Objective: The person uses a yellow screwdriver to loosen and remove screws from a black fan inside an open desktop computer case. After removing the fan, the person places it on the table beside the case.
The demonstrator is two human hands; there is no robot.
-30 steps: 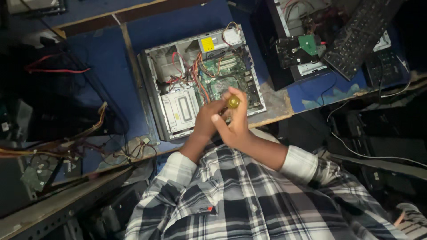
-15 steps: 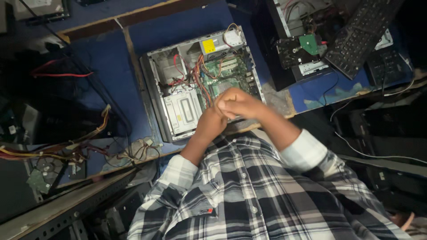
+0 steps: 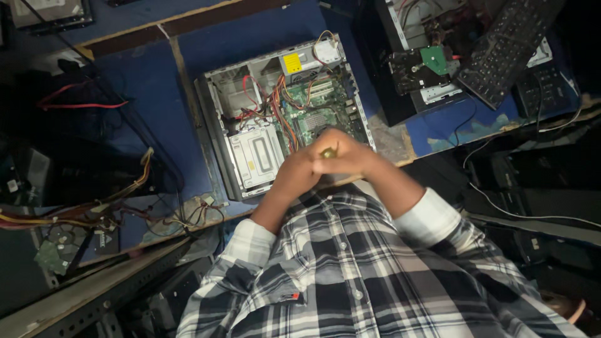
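1. One blue table (image 3: 144,81), wide and flat.
2. One open computer case (image 3: 282,112) lying on it, full of red and orange wires.
3. One black keyboard (image 3: 507,47) off to the right.
4. Two hands, left hand (image 3: 297,172) and right hand (image 3: 347,156), pressed together over the case.
5. One small yellow tool handle (image 3: 328,152), gripped tight between both.

Bare grey sheet-metal computer case (image 3: 220,134), glossy green circuit board (image 3: 316,116), matt blue-painted worn wooden table (image 3: 147,81), plaid cloth shirt (image 3: 350,269)
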